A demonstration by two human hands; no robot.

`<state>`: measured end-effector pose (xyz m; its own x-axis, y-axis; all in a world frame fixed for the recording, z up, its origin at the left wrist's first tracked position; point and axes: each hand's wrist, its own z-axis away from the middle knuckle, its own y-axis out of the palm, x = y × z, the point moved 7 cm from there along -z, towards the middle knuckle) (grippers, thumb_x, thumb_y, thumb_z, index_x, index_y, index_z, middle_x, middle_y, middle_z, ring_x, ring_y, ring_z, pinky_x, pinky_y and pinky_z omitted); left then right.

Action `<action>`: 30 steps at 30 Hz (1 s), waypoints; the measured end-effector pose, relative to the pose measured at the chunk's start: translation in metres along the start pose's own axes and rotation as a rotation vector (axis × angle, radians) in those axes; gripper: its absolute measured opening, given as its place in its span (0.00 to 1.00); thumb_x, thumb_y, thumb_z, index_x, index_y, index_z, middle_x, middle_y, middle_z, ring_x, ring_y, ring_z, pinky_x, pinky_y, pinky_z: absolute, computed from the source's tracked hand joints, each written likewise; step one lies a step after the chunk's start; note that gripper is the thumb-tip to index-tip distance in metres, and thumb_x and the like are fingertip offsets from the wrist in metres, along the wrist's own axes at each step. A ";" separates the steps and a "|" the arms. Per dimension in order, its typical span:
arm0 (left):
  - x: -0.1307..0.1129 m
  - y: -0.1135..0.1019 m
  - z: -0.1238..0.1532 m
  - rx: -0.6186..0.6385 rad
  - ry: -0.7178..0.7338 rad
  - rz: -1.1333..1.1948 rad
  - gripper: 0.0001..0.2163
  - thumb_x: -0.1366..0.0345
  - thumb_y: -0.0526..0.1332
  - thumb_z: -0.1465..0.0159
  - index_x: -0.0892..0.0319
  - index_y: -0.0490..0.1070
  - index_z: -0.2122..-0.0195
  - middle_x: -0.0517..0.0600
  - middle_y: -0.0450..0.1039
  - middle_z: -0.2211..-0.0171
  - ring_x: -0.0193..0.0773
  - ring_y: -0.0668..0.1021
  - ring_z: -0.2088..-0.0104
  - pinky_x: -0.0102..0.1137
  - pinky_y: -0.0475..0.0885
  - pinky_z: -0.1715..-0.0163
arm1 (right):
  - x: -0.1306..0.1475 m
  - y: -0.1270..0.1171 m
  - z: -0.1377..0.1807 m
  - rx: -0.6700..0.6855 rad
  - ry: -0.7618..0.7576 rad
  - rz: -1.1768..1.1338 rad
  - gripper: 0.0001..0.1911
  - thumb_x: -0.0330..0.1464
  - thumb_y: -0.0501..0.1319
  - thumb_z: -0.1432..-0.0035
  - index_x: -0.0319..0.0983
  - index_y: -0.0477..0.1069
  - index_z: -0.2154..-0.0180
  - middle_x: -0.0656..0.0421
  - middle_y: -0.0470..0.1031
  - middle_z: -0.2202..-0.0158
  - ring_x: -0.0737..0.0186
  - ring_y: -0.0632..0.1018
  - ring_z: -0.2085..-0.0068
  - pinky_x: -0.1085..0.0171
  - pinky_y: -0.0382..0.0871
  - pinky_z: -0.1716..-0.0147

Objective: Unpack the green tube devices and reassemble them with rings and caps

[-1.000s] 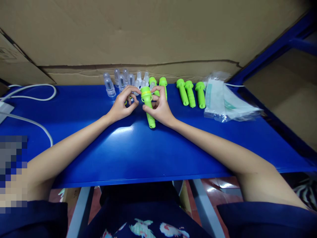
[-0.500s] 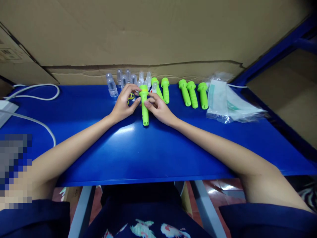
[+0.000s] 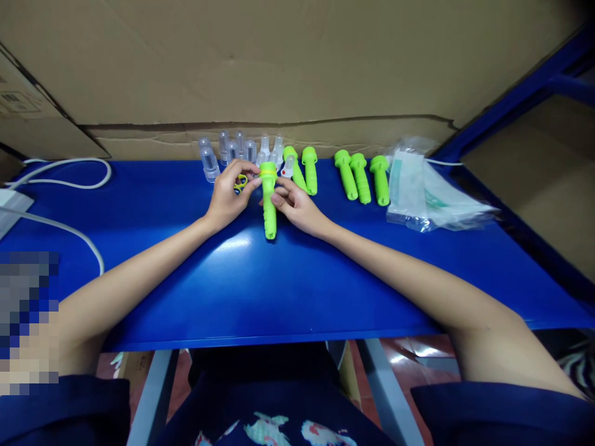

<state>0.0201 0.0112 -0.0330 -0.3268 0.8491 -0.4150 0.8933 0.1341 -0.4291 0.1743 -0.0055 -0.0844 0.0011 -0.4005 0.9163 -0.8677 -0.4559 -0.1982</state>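
My right hand (image 3: 297,207) grips a lime-green plastic handle (image 3: 269,204), holding it upright with its lower end resting on the blue table (image 3: 279,279). A yellow ring sits around the handle's wide top. My left hand (image 3: 229,197) is curled beside that top, its fingertips pinching at the ring. A small yellow ring (image 3: 240,182) lies on the table just behind my left fingers.
Several clear plastic caps (image 3: 232,152) stand at the back edge. Green handles (image 3: 304,168) lie beside them, three more green handles (image 3: 360,176) farther right, then clear plastic bags (image 3: 427,195). White cables (image 3: 65,179) run at the left. Cardboard walls the back.
The green handle has been turned from tilted to nearly upright and shifted slightly left. My left fingers have closed in on its top; a yellow ring has come into view behind them.
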 end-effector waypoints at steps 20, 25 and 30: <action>-0.003 0.005 -0.003 0.088 -0.032 0.055 0.17 0.49 0.60 0.26 0.57 0.78 0.50 0.53 0.79 0.53 0.36 0.79 0.60 0.34 0.78 0.54 | -0.001 -0.004 0.000 -0.088 0.008 0.001 0.36 0.59 0.65 0.36 0.44 0.56 0.42 0.58 0.77 0.60 0.59 0.83 0.57 0.57 0.82 0.57; -0.006 0.005 -0.003 0.083 -0.005 0.077 0.16 0.50 0.60 0.26 0.56 0.78 0.50 0.53 0.80 0.54 0.35 0.79 0.61 0.33 0.77 0.54 | 0.006 -0.004 0.002 -0.179 -0.029 0.020 0.37 0.56 0.67 0.36 0.49 0.48 0.40 0.67 0.72 0.67 0.64 0.79 0.67 0.61 0.79 0.65; -0.004 0.005 -0.003 0.089 -0.038 0.085 0.18 0.48 0.61 0.27 0.57 0.79 0.51 0.53 0.80 0.56 0.36 0.80 0.61 0.33 0.77 0.55 | 0.011 0.000 0.004 -0.147 -0.017 0.016 0.33 0.54 0.67 0.36 0.49 0.49 0.45 0.67 0.71 0.67 0.65 0.78 0.68 0.63 0.77 0.68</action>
<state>0.0274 0.0103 -0.0309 -0.2638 0.8354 -0.4822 0.8880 0.0151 -0.4596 0.1758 -0.0130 -0.0751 -0.0065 -0.4206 0.9072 -0.9311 -0.3284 -0.1590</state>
